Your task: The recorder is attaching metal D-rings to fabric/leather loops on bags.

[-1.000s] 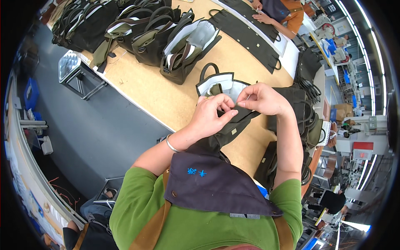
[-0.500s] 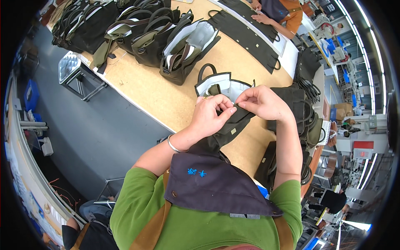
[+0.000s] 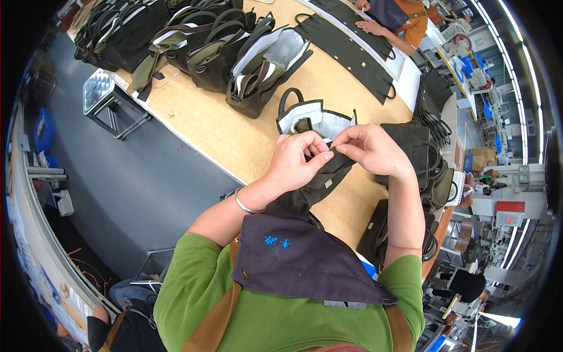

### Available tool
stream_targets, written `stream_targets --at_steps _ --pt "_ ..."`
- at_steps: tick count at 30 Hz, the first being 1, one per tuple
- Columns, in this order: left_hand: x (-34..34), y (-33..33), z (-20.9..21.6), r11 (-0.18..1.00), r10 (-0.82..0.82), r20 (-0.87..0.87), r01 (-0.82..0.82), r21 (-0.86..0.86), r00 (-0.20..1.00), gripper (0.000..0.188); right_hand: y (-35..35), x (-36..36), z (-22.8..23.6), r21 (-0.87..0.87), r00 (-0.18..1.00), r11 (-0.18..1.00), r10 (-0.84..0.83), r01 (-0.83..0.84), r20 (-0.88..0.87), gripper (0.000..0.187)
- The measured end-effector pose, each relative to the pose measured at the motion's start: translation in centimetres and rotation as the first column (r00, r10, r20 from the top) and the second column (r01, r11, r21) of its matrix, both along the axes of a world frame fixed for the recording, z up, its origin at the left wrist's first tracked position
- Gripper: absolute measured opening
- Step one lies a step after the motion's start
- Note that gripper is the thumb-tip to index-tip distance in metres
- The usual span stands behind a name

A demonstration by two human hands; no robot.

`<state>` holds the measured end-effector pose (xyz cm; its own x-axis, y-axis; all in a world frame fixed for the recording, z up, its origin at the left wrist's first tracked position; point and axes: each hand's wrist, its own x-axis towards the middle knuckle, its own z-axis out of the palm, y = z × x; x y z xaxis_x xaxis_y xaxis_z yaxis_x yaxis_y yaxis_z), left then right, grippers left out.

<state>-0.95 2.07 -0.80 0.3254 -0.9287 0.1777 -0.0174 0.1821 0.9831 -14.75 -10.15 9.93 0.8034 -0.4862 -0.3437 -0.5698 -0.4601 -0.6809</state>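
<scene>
A dark handbag with a pale lining stands in front of me on the table, its mouth gaping away from me and one loop handle up at the far left. My left hand is closed, thumb and forefinger pinching the bag's near top edge. Right beside it, my right hand pinches the same edge, the fingertips of both hands almost meeting. Any small piece between the fingertips is too hidden to make out. A small pale tag sits on the bag's near side, below my hands.
Several finished-looking dark bags crowd the tan table at the far left. More dark bags lie close to my right arm. Flat dark panels with handles stretch across the far side, near a co-worker's hand. A metal stool stands left.
My right hand has dipped very slightly toward the bag's edge. Both hands keep pinching the bag in nearly the same place. The co-worker's hand across the table has shifted a little.
</scene>
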Motion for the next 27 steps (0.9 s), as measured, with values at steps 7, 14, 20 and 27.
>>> stream_targets --at_steps 7,14,20,27 --pt "-0.1 0.3 0.1 0.999 0.001 0.032 -0.002 0.037 0.999 0.013 0.7 0.3 0.7 -0.029 1.000 0.999 0.015 -0.015 -0.013 0.016" --pt "0.1 0.3 -0.2 0.997 0.016 0.140 -0.005 -0.078 0.990 0.014 0.3 0.1 0.2 0.174 0.996 0.981 -0.091 0.091 -0.008 0.012" --pt "0.4 0.3 0.6 0.996 -0.090 0.135 0.088 0.024 0.987 0.018 0.5 -0.1 0.4 0.004 0.999 1.000 -0.002 0.002 -0.035 0.010" --pt "0.4 0.1 0.8 0.989 -0.146 0.023 0.145 0.039 0.989 0.014 0.6 -0.2 0.2 0.047 1.000 0.999 -0.007 0.007 -0.005 0.011"
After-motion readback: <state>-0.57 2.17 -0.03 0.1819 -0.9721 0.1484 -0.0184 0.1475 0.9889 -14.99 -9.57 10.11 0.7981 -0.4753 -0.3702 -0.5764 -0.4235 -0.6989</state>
